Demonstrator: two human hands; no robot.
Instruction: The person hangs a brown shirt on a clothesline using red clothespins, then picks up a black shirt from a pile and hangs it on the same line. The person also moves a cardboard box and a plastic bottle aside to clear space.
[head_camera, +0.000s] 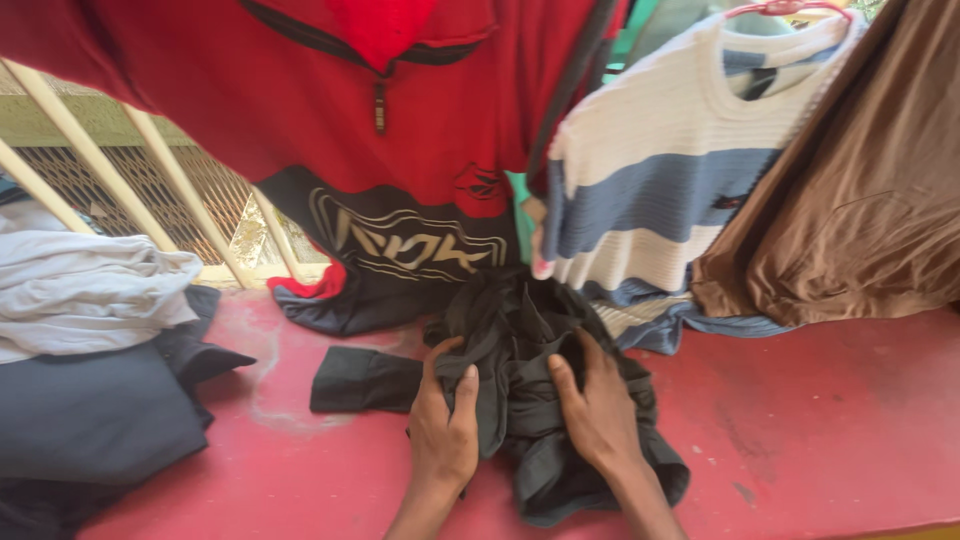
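Both our hands, left hand (443, 428) and right hand (597, 412), clench the soft, light crumpled black garment (530, 385) below the red jersey (330, 110); bunched folds suit gripping.

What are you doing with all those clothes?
A person has both hands on a crumpled dark garment lying on a red surface. The left hand grips its cloth and the right hand presses into its folds. Behind it hang a red and black shirt, a striped sweater and a brown shirt. Folded grey clothes are piled on the left.
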